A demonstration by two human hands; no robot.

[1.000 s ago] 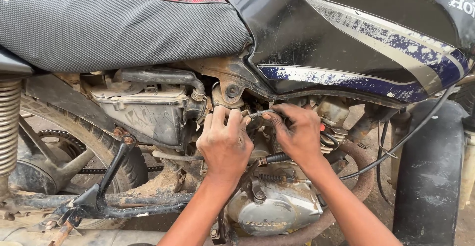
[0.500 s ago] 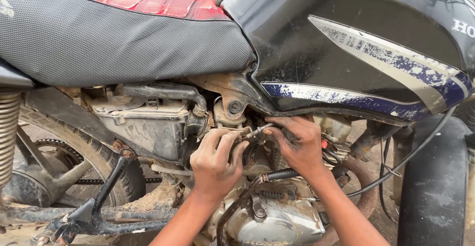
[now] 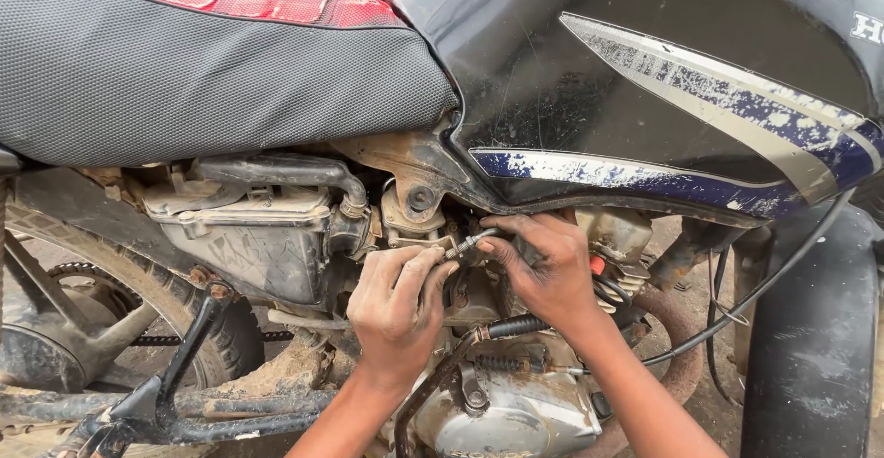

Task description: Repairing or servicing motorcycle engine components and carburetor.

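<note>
Head view: both hands work under the fuel tank [image 3: 645,81]. The right hand [image 3: 543,269] pinches a thin metal cable end [image 3: 468,242] (beside the carburetor), while the left hand [image 3: 398,306], fingers curled, touches its tip.

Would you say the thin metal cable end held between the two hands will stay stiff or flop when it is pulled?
The cable end curves gently between the left hand and right hand, so it likely bends yet springs back. Its ribbed metal tip probably offers decent grip. Everything nearby looks dusty and greasy, so it may slip.
</note>
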